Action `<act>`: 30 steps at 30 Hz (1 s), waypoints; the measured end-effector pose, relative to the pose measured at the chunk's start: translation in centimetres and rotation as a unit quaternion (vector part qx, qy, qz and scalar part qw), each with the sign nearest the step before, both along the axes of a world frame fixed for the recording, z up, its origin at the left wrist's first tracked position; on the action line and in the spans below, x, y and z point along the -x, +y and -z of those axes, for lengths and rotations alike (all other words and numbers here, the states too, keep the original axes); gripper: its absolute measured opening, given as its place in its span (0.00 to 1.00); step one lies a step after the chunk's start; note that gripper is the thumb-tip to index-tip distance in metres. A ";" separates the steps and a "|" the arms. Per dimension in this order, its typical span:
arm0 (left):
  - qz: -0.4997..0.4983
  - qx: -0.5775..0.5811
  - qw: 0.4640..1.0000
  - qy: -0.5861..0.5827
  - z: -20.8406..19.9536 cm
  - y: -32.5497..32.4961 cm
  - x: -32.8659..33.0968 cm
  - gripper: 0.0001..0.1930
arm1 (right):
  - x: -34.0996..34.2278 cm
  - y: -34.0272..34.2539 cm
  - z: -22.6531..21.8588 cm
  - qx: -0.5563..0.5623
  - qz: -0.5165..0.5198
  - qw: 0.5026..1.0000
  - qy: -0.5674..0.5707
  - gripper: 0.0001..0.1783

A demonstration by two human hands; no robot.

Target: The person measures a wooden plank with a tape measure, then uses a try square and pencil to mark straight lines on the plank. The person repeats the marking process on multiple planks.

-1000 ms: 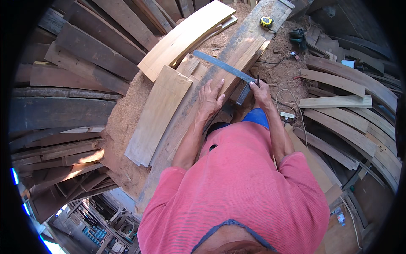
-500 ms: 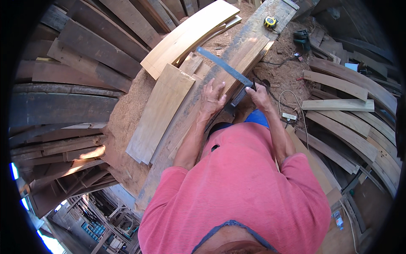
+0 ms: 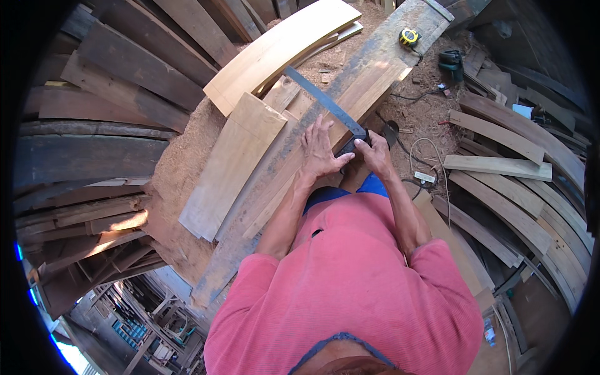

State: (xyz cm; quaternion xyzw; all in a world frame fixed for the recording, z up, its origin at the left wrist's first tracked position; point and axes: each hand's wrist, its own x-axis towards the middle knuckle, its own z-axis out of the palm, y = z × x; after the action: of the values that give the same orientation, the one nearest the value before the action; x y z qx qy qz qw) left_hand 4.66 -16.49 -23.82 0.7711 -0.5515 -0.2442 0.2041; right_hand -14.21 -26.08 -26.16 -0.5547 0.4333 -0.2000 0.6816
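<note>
A carpenter's square with a long grey blade (image 3: 326, 102) lies across a long wooden board (image 3: 350, 103) on the bench (image 3: 361, 59). Its dark stock (image 3: 347, 146) sits along the board's near edge, partly hidden by my hands. My right hand (image 3: 377, 156) is closed around the corner where blade and stock meet; a small dark piece shows by its fingers, too unclear to name. Spread over the board is my left hand (image 3: 320, 150), fingers stretched out left of the blade. Its thumb reaches toward the stock; whether they touch I cannot tell.
A yellow and black tape measure (image 3: 409, 37) rests at the bench's far end. Pale planks (image 3: 234, 165) lie left of the board, over sawdust (image 3: 165, 206). A dark green power tool (image 3: 450, 63), cords and stacked boards (image 3: 500, 165) are at right. Dark planks (image 3: 94, 153) lean left.
The square has shifted toward the near left along the board and turned slightly, with my right hand on it. My left thumb has come closer to the stock. The view has shifted a little.
</note>
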 end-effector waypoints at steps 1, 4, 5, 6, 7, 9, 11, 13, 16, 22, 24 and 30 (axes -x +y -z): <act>0.002 -0.004 1.000 0.000 -0.2 0.0 0.0 0.61 | -0.1 0.1 -0.4 -0.021 0.002 1.000 -0.002 0.09; 0.016 -0.036 0.999 -0.021 -1.5 -0.8 0.4 0.61 | -0.8 0.4 0.7 -0.029 0.005 1.000 0.001 0.09; 0.024 -0.060 0.997 -0.042 -2.1 -1.1 0.6 0.60 | -0.9 0.5 1.3 -0.023 0.005 1.000 0.004 0.09; 0.029 -0.084 0.994 -0.065 -2.3 -1.1 0.7 0.59 | -1.4 0.3 0.7 -0.028 0.002 0.999 0.016 0.09; 0.026 -0.061 0.995 -0.073 -1.9 -1.0 0.8 0.56 | -1.8 0.1 -0.1 -0.033 -0.002 0.999 0.029 0.09; 0.024 -0.015 0.996 -0.089 -0.5 -0.8 0.8 0.52 | -2.5 0.0 -0.4 -0.052 0.003 0.998 0.032 0.09; 0.016 0.026 0.997 -0.078 0.7 -0.7 0.7 0.46 | -2.9 0.0 0.1 -0.079 0.018 0.997 0.014 0.08; 0.008 0.052 0.996 -0.072 1.1 -0.7 0.7 0.42 | -3.3 0.3 -0.1 -0.111 0.057 0.992 0.002 0.07; -0.002 0.060 0.995 -0.080 1.1 -0.8 0.8 0.39 | -3.3 0.3 -0.4 -0.122 0.078 0.989 0.014 0.06; -0.002 0.058 0.993 -0.101 1.0 -0.8 1.0 0.40 | -3.4 0.6 0.2 -0.106 0.094 0.990 0.009 0.05; -0.003 0.061 0.993 -0.102 1.0 -0.9 1.0 0.40 | -3.5 0.7 0.3 -0.109 0.104 0.988 -0.011 0.05; -0.008 0.056 0.994 -0.095 0.8 -0.9 1.1 0.38 | -3.1 0.5 1.4 -0.114 0.087 0.990 -0.001 0.03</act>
State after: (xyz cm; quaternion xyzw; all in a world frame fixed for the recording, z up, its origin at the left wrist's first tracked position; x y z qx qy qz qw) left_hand 3.59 -17.40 -24.65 0.7827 -0.5747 -0.1369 0.1959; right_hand -11.13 -25.56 -27.55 -0.4331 0.4991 -0.2084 0.7210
